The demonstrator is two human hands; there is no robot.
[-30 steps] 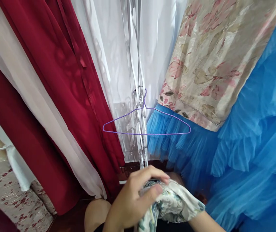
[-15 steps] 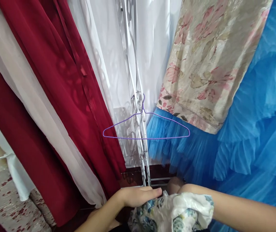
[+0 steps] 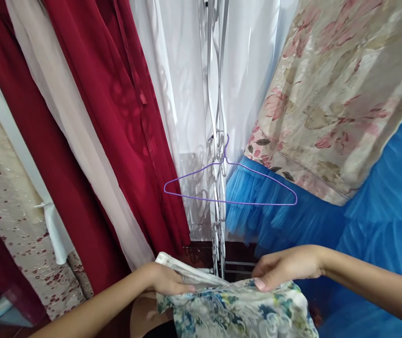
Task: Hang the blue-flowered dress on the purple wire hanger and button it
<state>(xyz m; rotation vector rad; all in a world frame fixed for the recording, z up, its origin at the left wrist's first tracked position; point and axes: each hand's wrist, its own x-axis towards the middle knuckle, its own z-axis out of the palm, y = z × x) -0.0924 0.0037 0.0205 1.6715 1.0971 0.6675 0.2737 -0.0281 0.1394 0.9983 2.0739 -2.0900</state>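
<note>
A white garment with a blue-green flower print (image 3: 236, 312) is stretched between my two hands at the bottom of the view. My left hand (image 3: 167, 280) is closed on its left top edge. My right hand (image 3: 285, 266) pinches its right top edge. Straight ahead and above them a thin purple wire hanger (image 3: 229, 188) hangs empty on a white scrolled metal stand (image 3: 217, 122).
Garments hang all around: dark red dresses (image 3: 116, 117) and a pale sheer one on the left, white sheer fabric behind the stand, a beige dress with pink flowers (image 3: 338, 98) and a blue tulle skirt (image 3: 380, 220) on the right. A spotted cream fabric hangs at far left.
My hands have drawn apart and lifted, spreading out the printed garment that was bunched up between them. The view has shifted slightly to the left.
</note>
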